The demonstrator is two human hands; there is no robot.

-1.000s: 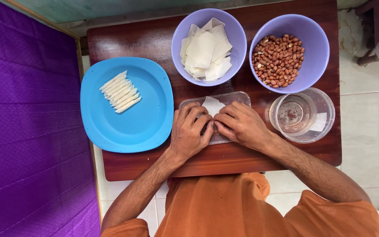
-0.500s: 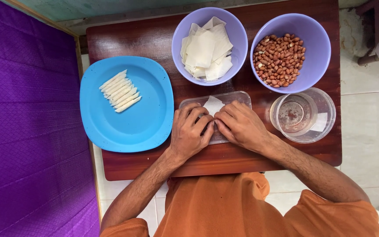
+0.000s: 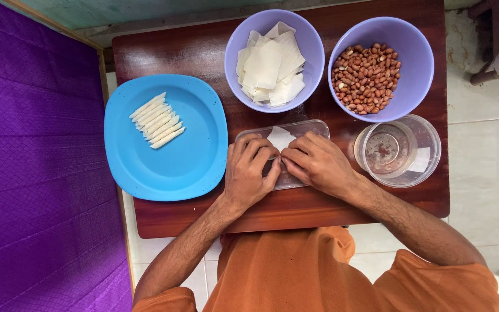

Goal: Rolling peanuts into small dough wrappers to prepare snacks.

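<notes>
Thin white pastry sheet (image 3: 280, 138), likely soft and tearable, pinched at its near edge between left hand (image 3: 251, 173) and right hand (image 3: 317, 164) fingertips

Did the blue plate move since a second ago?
No. The blue plate sits in the same spot left of the bowl of white sheets, with the rolls lying on it as before.
</notes>
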